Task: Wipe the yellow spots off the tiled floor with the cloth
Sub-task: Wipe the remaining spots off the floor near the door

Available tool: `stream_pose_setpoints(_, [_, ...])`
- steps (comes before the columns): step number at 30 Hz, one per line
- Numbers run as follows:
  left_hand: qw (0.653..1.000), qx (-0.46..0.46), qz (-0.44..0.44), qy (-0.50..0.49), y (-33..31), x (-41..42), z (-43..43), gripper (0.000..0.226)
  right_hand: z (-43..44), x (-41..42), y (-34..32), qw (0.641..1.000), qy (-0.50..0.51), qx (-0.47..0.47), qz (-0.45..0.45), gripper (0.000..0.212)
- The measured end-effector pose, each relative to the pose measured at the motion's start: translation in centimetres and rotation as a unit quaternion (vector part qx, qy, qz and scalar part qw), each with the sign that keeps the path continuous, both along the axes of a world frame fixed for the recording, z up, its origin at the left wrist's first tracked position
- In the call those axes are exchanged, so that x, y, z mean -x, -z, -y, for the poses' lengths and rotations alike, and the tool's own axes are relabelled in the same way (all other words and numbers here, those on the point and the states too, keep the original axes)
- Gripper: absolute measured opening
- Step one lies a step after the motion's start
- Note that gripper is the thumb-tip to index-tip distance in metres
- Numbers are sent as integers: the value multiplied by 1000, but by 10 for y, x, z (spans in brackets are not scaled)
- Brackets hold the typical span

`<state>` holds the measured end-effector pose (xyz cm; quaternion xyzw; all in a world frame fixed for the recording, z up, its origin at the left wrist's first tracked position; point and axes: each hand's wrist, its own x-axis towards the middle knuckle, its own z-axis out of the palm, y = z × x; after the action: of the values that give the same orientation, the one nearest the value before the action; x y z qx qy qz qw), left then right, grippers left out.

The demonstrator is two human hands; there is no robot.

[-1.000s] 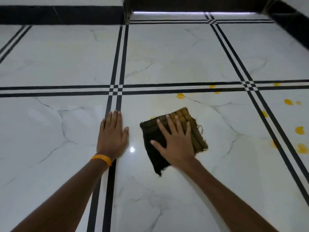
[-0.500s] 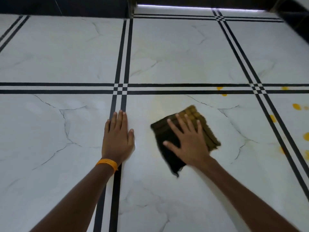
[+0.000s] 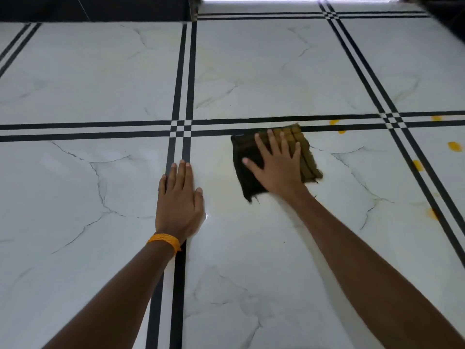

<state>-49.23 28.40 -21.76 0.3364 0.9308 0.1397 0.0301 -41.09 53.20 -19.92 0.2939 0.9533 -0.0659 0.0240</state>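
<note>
1. The right hand (image 3: 275, 167) lies flat with fingers spread on the folded dark brown and olive cloth (image 3: 305, 152), pressing rather than gripping, likely to spread force for scrubbing.
2. The cloth's far edge touches the black grout band.
3. The left hand (image 3: 179, 200) rests open, palm down, on the glossy white marble-look tiled floor (image 3: 251, 260), apparently as a brace.
4. Yellow spots (image 3: 454, 146) lie to the right, unwiped.

Floor (image 3: 251, 248) tiles are looking glossy, marble-like (light's bouncing off them); the cloth (image 3: 305, 147) is looking coarse, woven, frayed at edges.
</note>
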Motion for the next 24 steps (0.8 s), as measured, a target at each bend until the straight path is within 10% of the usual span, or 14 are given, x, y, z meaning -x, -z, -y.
stream_pose_setpoints(7, [1000, -11, -2, 11, -2, 1, 2, 70, 76, -64, 3, 988, -151, 10, -19, 74])
stream_pose_setpoints(13, [1000, -4, -6, 3, 2, 4, 2, 71, -85, -44, -8, 988, 151, 23, 14, 86])
stream_pose_setpoints(19, [1000, -1, -16, 18, 4, 7, 5, 73, 80, -112, 1, 992, -122, 37, -11, 77])
stream_pose_setpoints(24, [1000, 11, -11, 0, 3, 0, -3, 74, -51, -203, -2, 997, 73, -21, 22, 86])
